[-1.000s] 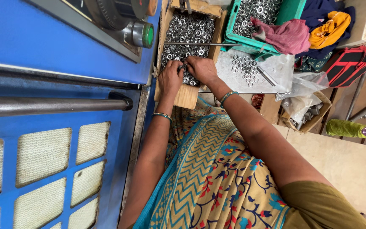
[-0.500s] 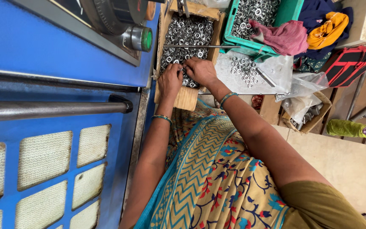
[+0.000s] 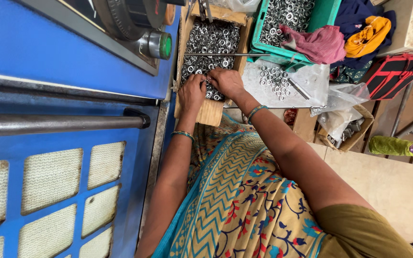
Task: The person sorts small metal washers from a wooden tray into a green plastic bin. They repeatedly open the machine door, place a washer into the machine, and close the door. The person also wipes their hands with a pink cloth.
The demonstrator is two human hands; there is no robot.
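A wooden box (image 3: pixel 210 113) holds several shiny metal rings (image 3: pixel 211 38). Both my hands rest on the pile at its near end. My left hand (image 3: pixel 191 91) lies curled on the rings with its fingertips pinched among them. Touching it from the right, my right hand (image 3: pixel 225 81) also has its fingers closed on rings. A thin metal rod (image 3: pixel 230 54) lies across the box just beyond my fingers. Each wrist carries a bangle.
A big blue machine (image 3: pixel 48 52) with a green knob (image 3: pixel 164 46) and a steel bar (image 3: pixel 58 123) fills the left. To the right are a green crate of rings (image 3: pixel 321 14), rings on a plastic sheet (image 3: pixel 276 79), bundled cloths (image 3: pixel 321 43) and a cardboard box (image 3: pixel 347 134).
My hands have drawn closer together over the near end of the box, and the fingertips now meet. The view has shifted only slightly.
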